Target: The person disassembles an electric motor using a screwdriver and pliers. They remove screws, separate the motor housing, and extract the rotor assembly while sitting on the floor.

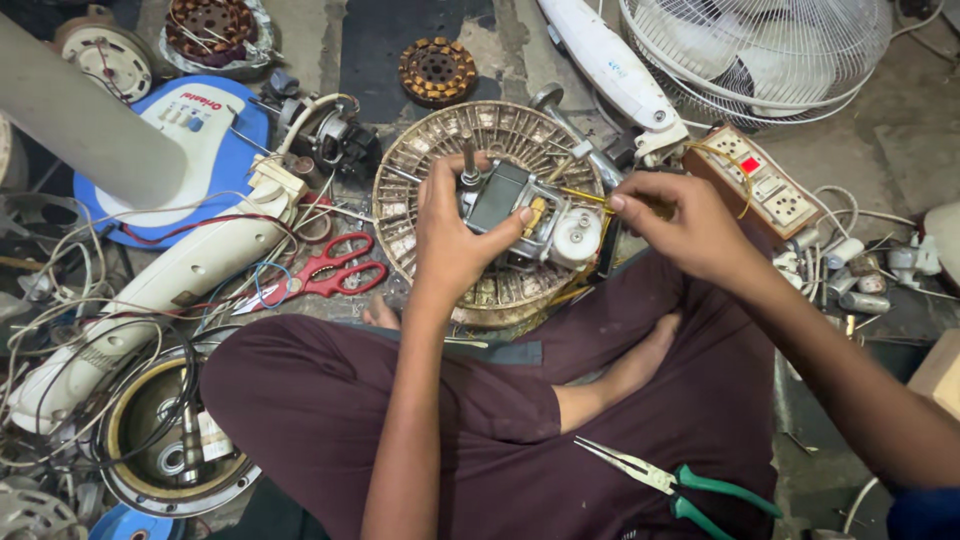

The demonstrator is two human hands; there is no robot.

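Observation:
My left hand (450, 235) grips a small fan motor (520, 212) with a steel shaft and white end cap, held over a round metal grille (430, 150). A little to the right, my right hand (680, 222) pinches a thin yellow wire (582, 195) that runs from the motor. I sit cross-legged in dark maroon trousers. Green-handled pliers (672, 484) lie on my right thigh.
Red scissors (330, 268) lie left of the grille beside a white fan stand (150, 290) and tangled wires. A power strip (765, 185) sits at right, a fan guard (760, 50) behind it. A copper stator (436, 70) and motor housing (165, 440) lie on the floor.

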